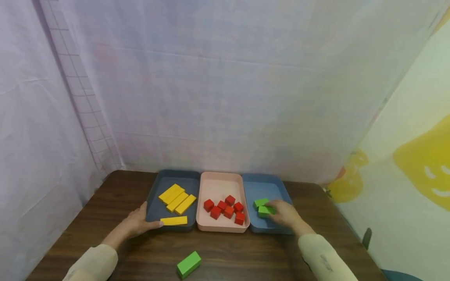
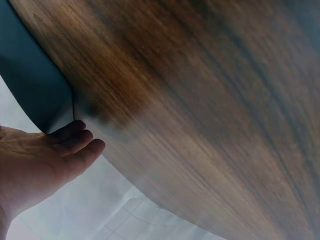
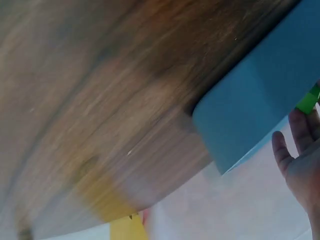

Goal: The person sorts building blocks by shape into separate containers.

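At the left side of the dark blue tray point(image 1: 165, 175), my left hand point(image 1: 138, 222) rests with fingers along the outer wall. Its thumb reaches over the front corner to the end of a yellow block point(image 1: 174, 221). In the left wrist view, the left hand's fingers point(image 2: 75, 145) lie nearly straight by the tray's corner. Inside the lighter blue tray point(image 1: 261, 180), my right hand point(image 1: 286, 214) grips a green block point(image 1: 264, 212) between thumb and fingers. Another green block point(image 1: 261, 203) lies just behind it. The right wrist view shows the fingers partly, at the tray's rim.
Between the blue trays stands a pink tray point(image 1: 219, 180) with several red cubes point(image 1: 228, 212). Several more yellow blocks point(image 1: 177, 199) lie in the dark tray. One green block point(image 1: 189, 264) sits on the wooden table point(image 1: 154, 253) near its front. A white curtain hangs behind.
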Action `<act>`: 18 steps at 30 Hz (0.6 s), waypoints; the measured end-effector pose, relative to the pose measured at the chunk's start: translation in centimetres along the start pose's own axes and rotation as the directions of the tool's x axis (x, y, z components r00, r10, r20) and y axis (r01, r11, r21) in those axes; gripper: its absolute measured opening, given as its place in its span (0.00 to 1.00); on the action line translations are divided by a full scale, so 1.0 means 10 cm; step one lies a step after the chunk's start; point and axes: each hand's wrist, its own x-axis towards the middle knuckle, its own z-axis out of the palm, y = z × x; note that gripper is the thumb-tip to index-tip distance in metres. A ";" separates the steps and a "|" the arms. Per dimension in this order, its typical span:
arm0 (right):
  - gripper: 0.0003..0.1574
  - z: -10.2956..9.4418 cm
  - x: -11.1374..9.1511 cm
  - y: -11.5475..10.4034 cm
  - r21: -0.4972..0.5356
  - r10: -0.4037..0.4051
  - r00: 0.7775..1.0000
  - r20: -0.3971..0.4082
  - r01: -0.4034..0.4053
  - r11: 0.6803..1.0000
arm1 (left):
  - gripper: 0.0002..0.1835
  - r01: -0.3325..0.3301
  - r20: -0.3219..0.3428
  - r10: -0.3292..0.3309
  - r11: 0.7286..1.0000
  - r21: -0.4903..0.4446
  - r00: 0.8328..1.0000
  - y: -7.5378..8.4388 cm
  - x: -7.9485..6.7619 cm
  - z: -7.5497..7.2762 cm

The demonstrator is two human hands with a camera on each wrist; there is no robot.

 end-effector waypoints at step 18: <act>0.20 0.02 0.17 -0.61 0.029 0.002 0.985 -0.171 0.003 1.000 | 0.64 0.018 0.005 -0.018 1.000 -0.005 1.000 0.01 0.00 0.00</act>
